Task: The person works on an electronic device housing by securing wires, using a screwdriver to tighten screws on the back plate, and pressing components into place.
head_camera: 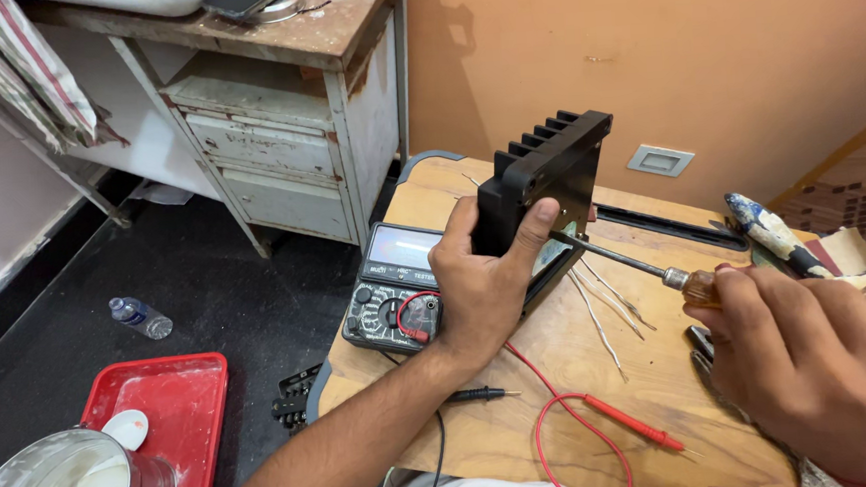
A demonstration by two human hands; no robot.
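Black finned block: a black ribbed heat-sink plate (547, 181) stands on edge near the middle of the wooden desk (525, 438), tilted against the meter behind it.
Left hand: the left hand (481, 286) grips the plate from the near side, fingers (460, 227) wrapped on its left edge and the thumb pressed on its face, clamped on the plate.
Right hand: the right hand (811, 371) sits at the desk's right edge, fingers closed around the amber handle of a screwdriver (635, 264).
Screwdriver: its metal shaft runs leftward and slightly upward; the tip meets the plate's face just beside the thumb.
Meter: an analogue multimeter (396, 291) lies flat toward the desk's left edge, partly hidden by the left hand.
Leads: a red probe (629, 422) and a black probe (482, 394) lie on the near part of the desk, wires looping toward the front edge.
Wires: thin bare wire pieces (603, 313) lie under the screwdriver shaft.
Floor: a red tray (177, 405) and a plastic bottle (140, 318) rest on the dark floor to the left.
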